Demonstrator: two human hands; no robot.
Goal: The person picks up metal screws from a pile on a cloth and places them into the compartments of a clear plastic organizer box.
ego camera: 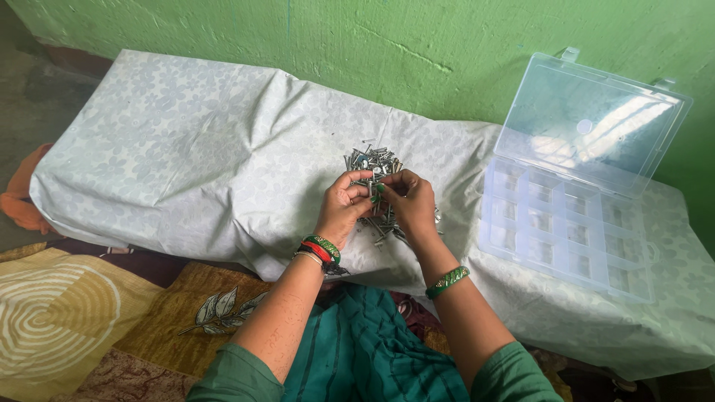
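Both hands are working over a heap of small metal screws [376, 167] lying near the middle of a low table draped in a pale flowered cloth [186, 149], closer to its front edge than to the green wall [372, 37] behind. The left hand [344, 205] and the right hand [408, 201] are meeting fingertip to fingertip above the heap, each pinching at a few of the screws, though exactly how many each is gripping is too small to tell. A clear plastic box [570, 227] with many small compartments is sitting open toward the table's right end, its lid [592, 123] leaning back against the wall, and the compartments are looking empty. The risk, as I judge it, is that loose screws are slipping from such a light pinch and rolling down the sloping cloth over the front edge onto the patterned rug [67, 320]. The box is also standing well apart from the heap, so anything carried across is travelling over open cloth.
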